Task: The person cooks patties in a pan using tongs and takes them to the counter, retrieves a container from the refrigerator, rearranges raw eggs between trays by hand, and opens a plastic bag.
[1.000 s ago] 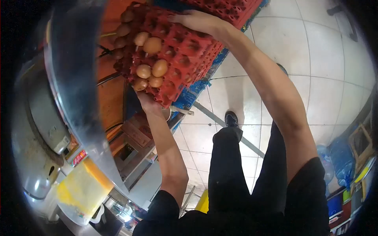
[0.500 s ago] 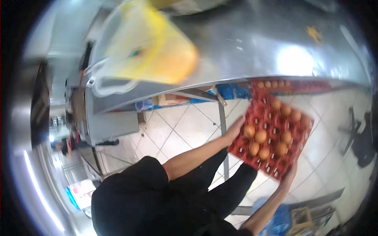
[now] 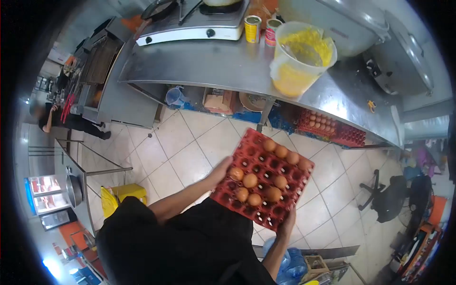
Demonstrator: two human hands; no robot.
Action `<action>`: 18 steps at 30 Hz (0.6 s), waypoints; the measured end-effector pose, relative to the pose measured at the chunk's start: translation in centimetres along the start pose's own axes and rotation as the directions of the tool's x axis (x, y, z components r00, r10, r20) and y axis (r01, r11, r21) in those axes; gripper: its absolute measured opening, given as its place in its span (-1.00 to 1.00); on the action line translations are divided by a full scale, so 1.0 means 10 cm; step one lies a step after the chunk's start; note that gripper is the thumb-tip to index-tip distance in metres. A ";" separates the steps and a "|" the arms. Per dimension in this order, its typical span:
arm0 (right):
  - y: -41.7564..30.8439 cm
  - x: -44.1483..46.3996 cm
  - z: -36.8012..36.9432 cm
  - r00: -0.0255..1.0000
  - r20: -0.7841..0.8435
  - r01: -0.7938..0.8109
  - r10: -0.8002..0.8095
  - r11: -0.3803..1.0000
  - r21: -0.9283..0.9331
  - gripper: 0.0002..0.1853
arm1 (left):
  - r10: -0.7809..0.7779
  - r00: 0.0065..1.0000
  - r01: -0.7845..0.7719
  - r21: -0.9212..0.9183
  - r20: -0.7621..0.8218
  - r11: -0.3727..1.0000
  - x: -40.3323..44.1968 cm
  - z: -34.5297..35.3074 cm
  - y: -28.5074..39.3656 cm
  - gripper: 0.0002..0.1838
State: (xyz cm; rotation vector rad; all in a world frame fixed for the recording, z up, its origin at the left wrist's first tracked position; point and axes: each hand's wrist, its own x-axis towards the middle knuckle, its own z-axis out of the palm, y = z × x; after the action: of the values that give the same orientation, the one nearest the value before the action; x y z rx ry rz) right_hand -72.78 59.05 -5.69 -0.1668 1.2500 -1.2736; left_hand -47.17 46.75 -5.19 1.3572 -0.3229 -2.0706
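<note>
Here, left hand and right hand clasping egg tray, pitcher on counter beyond.

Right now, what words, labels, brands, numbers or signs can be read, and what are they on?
No text can be read.
Yellow can: printed label, too small and blurred to read.
Red can: label, likewise too blurred.
Large pot: small mark, unreadable.
Egg tray and eggs: no writing visible.

Fairly bright, even light; a lamp flares near left, the steel counter gleams, its edge bowed by distortion, corners black.
</note>
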 end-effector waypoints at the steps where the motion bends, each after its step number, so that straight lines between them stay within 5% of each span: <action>1: 0.09 0.14 0.04 0.997 0.074 0.028 -0.014 0.982 -0.189 -0.53 | 0.050 0.998 -0.050 0.013 -0.027 0.999 -0.10 -0.13 0.11 -0.49; 2: -0.14 0.06 0.54 0.996 0.055 -0.068 0.075 0.990 -0.123 -0.54 | 0.082 0.994 -0.082 0.002 -0.077 0.997 -0.15 -0.31 0.22 -0.47; 5: 0.00 0.46 1.00 0.966 0.258 0.092 -0.015 0.953 -0.289 -0.54 | 0.145 0.981 -0.149 -0.022 -0.125 0.989 -0.32 -0.65 0.69 -0.45; 7: 0.21 0.86 1.19 0.940 0.338 0.125 -0.043 0.966 -0.225 -0.54 | 0.170 0.980 -0.180 -0.098 -0.104 0.979 -0.36 -0.81 1.10 -0.43; 10: -0.05 1.07 2.24 0.907 0.419 -0.062 0.037 0.997 0.046 -0.58 | 0.240 0.955 -0.253 -0.056 -0.176 0.966 -0.27 -1.02 1.69 -0.41; 18: 0.38 2.36 3.15 0.948 0.318 -0.010 0.024 0.999 -0.045 -0.52 | 0.276 0.938 -0.273 0.044 -0.210 0.961 0.58 -1.76 2.83 -0.33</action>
State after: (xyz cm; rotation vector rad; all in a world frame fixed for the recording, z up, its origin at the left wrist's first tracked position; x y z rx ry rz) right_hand -51.42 26.09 -10.00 -0.3776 0.9980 -1.1522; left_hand -22.57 23.70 -2.39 1.4404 -0.4088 -1.6801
